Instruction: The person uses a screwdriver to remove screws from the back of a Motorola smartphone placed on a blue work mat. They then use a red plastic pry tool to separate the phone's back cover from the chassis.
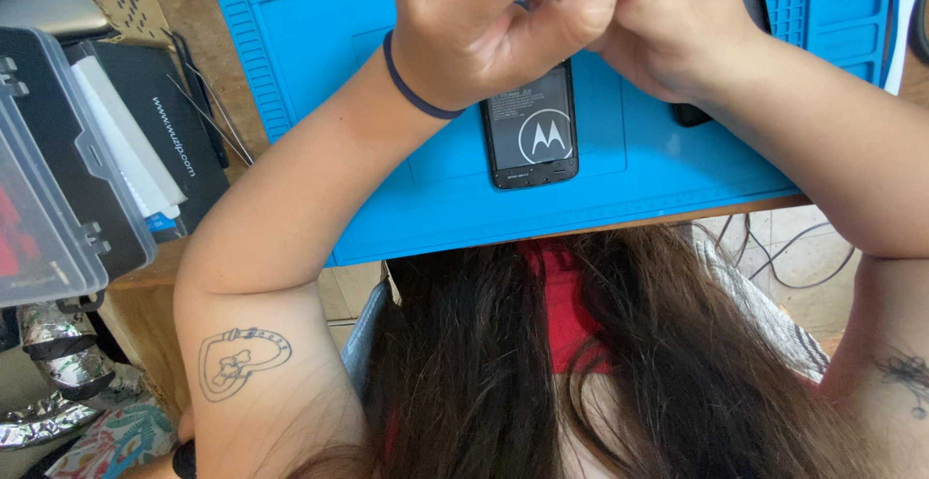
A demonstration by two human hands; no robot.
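Note:
A black smartphone (531, 131) lies flat on a blue work mat (319, 34), its lower part showing a round white emblem. Both hands are raised above it and pressed together. My left hand (484, 19) has its fingers curled, with a dark band around the wrist. My right hand (677, 24) is closed against the left one. Whether anything small sits between the fingers is hidden. A second dark object (689, 114) peeks out under my right wrist.
A clear plastic organiser case (48, 179) and a black box with a white insert (145, 140) sit at the left on the wooden desk (155, 276). Thin metal tools (208, 111) lie beside the mat. Cables (784, 256) trail on the floor at the right.

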